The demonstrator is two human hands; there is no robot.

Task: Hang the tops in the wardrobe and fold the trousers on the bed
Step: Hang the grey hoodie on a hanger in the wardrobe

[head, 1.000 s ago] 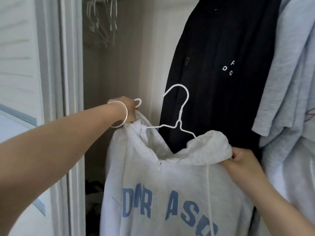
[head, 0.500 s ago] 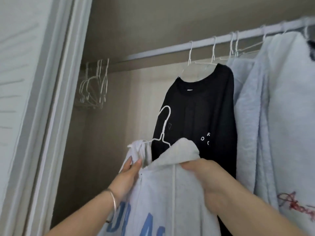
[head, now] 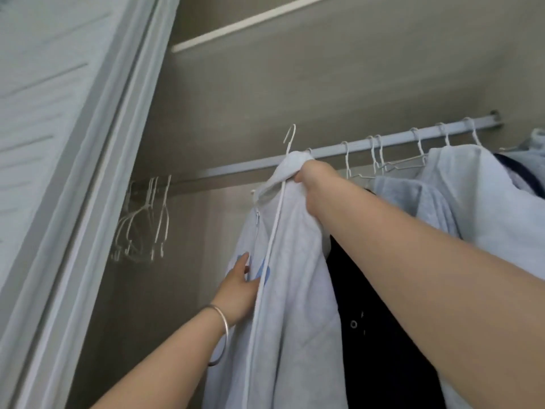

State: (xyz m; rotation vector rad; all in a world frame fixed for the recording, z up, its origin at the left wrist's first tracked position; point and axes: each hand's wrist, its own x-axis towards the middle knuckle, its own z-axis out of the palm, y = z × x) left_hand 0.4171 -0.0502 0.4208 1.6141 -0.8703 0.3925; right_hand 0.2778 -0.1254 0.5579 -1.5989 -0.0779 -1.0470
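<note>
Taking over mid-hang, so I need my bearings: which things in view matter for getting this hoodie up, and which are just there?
In the job:
- grey hoodie
- its white hanger, hook above the rail
- rail
- right hand, gripping the hoodie's top
- left hand, on its front

Just there:
- empty hangers
- black top
- pale hung tops
- sliding door

Wardrobe interior: beige wood-grain back panel (head: 295,93); pale shelf edge (head: 250,22) above; white sliding door frame (head: 97,160) at left; soft, even daylight.
</note>
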